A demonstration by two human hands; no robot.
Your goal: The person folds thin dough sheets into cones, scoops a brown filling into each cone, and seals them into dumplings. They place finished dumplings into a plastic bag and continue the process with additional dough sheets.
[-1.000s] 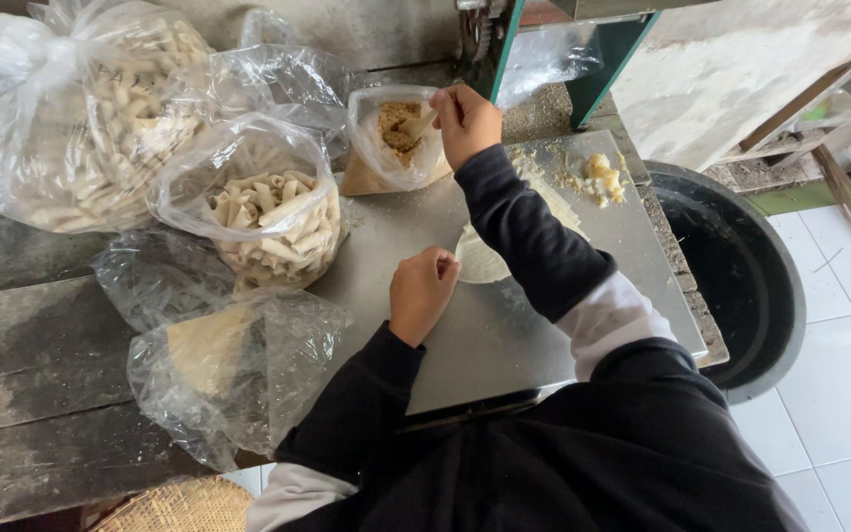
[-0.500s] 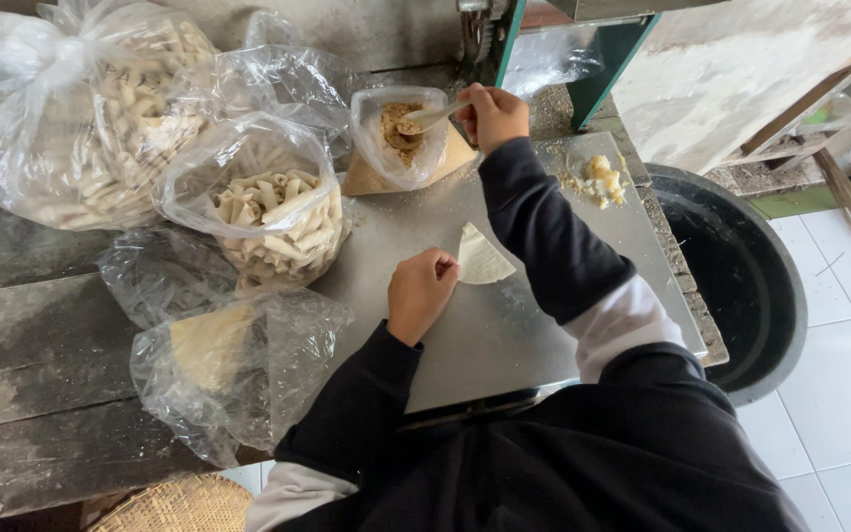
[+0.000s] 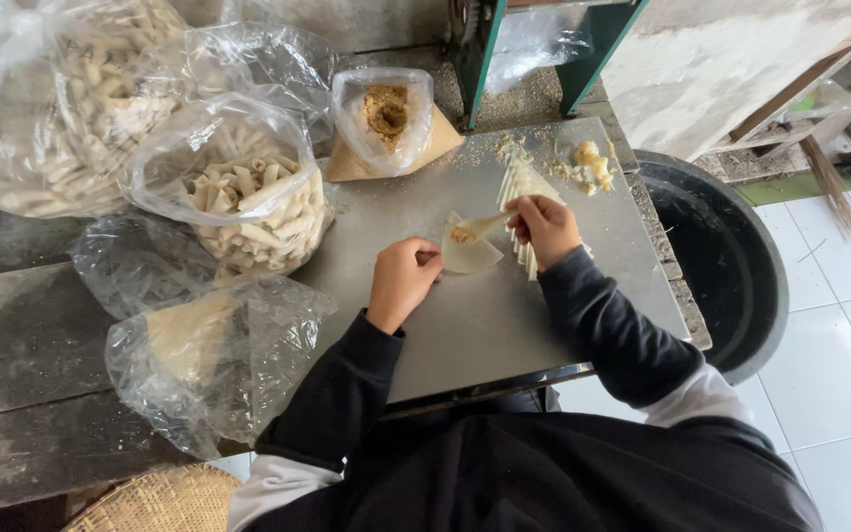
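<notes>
Two hands work over the metal sheet (image 3: 504, 315) in front of you. Your left hand (image 3: 404, 281) rests knuckles up on the sheet, wrist bent slightly inward, fingers curled loosely under the palm. Its fingertips press on the left edge of the pale dough wrapper (image 3: 469, 251); you cannot tell from this angle whether they pinch it or only pin it down. Your right hand (image 3: 546, 227) sits just to the right of the wrapper, forearm angled in from the lower right, fingers closed around the handle of a small spoon (image 3: 482, 225). The spoon tip lies over a small dab of brown filling (image 3: 462, 235) at the middle of the wrapper.

The wrapper lies flat near the centre of the sheet, between both hands. Behind your right hand, a fanned stack of wrappers (image 3: 521, 187) is partly hidden by the fingers and wrist. The spoon bowl is too small to make out clearly.

A bag of brown filling (image 3: 386, 123) stands open at the far edge of the sheet. Bags of rolled pastries (image 3: 233, 192) sit to the left; the largest bag (image 3: 46, 108) is cut off by the frame. A black bucket (image 3: 731, 266) stands to the right.
</notes>
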